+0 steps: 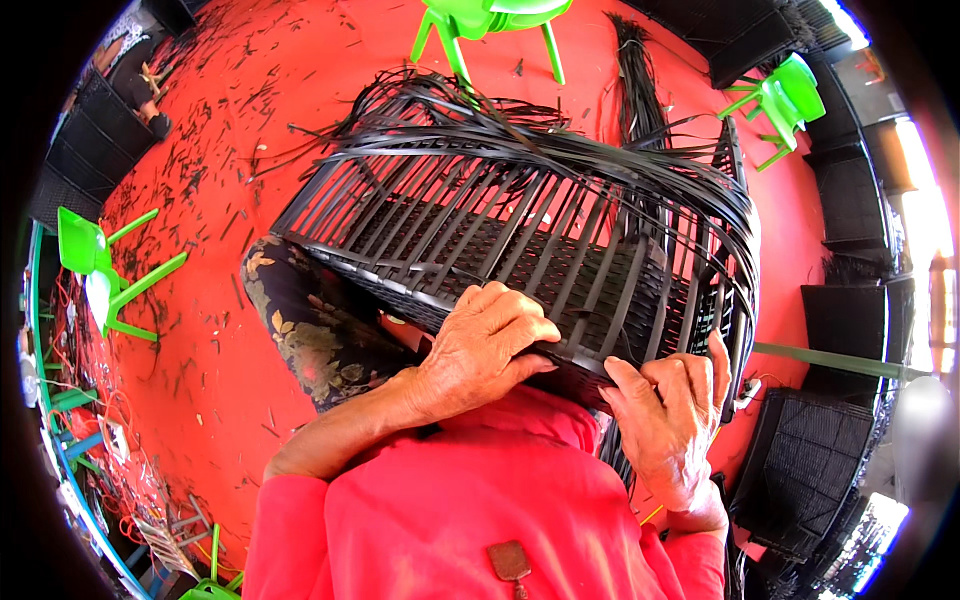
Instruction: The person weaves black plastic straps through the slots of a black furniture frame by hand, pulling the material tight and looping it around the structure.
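At the far left a green plastic chair [100, 270] stands on the red floor [200, 200], which is littered with short black offcuts [215, 110]. Nearer, a knee in dark floral trousers [305, 320] props the work from below. The left hand [485, 345] lies curled over the near rim of a half-woven black wicker chair frame [520, 240], which rests tilted across the person's lap in the middle of the view; its fingers press down on the flat black strips [590, 270] that run over the rim. Loose strip ends [450, 100] fan out from the far side of the frame toward a second green chair [490, 20]. To the right, the right hand [670, 420] clasps the frame's lower right edge, thumb up against the weave; whether it pinches a single strip I cannot tell. Finished black woven panels [810, 465] stand at the near right, and a third green chair [785, 100] at the far right.

A likely risk: if either hand slackens, the tensioned strips could spring loose and the weave gap. The long free ends could also tangle, and the tilted frame might slide off the knee.
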The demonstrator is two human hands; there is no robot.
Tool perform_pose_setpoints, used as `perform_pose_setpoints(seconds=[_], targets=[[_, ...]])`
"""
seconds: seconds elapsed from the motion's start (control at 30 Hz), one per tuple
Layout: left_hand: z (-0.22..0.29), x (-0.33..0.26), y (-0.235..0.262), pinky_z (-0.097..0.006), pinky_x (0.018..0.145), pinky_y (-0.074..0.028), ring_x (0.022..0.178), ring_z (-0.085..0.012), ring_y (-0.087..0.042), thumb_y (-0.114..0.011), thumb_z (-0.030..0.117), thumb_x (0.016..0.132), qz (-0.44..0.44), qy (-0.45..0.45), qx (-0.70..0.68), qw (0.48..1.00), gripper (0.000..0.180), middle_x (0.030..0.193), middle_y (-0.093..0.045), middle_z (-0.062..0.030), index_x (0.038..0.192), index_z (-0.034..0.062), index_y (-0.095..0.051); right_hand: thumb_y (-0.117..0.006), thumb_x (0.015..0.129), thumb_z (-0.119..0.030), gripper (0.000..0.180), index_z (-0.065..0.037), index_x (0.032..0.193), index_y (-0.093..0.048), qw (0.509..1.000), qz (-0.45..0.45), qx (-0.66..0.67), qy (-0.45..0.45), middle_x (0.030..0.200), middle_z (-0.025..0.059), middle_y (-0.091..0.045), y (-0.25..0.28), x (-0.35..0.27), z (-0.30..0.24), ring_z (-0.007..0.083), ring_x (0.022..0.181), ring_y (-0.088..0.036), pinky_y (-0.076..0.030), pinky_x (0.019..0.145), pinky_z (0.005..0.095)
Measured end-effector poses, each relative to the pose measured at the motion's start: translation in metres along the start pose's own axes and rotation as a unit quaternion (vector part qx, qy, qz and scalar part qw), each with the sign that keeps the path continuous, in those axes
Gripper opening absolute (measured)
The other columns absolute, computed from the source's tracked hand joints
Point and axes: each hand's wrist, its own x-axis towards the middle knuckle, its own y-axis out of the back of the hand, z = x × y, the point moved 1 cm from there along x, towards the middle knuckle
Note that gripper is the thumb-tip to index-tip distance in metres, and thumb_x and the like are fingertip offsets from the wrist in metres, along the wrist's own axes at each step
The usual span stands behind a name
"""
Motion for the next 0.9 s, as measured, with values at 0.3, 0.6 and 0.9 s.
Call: perform_pose_setpoints(seconds=[0.3, 0.6, 0.9], targets=[[-0.005, -0.001, -0.005, -0.035, 0.071, -0.045, 0.08, -0.0248, -0.055, -0.078, 0.01, 0.063, 0.005, 0.004, -0.049, 0.999, 0.03, 0.087, -0.057, -0.0056, 0.089, 0.01, -0.063, -0.07, 0.067, -0.008, 0.022, -0.007, 0.089, -0.068, 0.999, 0.023, 0.016, 0.019, 0.08, 0.0019, -0.051, -0.011, 0.009, -0.007, 0.0188, 0.081, -0.053, -0.032, 0.102, 0.0463], [-0.009, -0.014, -0.013, -0.033, 0.07, -0.045, 0.079, -0.0225, -0.055, -0.075, 0.005, 0.064, 0.065, -0.047, -0.024, 0.996, 0.028, 0.085, -0.056, -0.0034, 0.089, 0.009, -0.063, -0.07, 0.068, -0.003, 0.015, -0.005, 0.083, -0.067, 0.996, 0.015, 0.044, 0.077, 0.071, 0.0013, -0.051, -0.017, 0.014, -0.006, 0.0186, 0.079, -0.052, -0.04, 0.094, 0.0411], [-0.004, -0.024, -0.013, -0.035, 0.076, -0.045, 0.091, -0.0235, -0.057, -0.063, 0.012, 0.074, 0.024, -0.103, 0.014, 0.994, 0.032, 0.099, -0.058, -0.0072, 0.104, 0.0025, -0.06, -0.067, 0.07, -0.001, 0.011, -0.003, 0.08, -0.065, 0.994, 0.008, 0.039, 0.104, 0.071, 0.0046, -0.048, -0.016, 0.014, -0.007, 0.0231, 0.074, -0.05, -0.048, 0.075, 0.0415]])
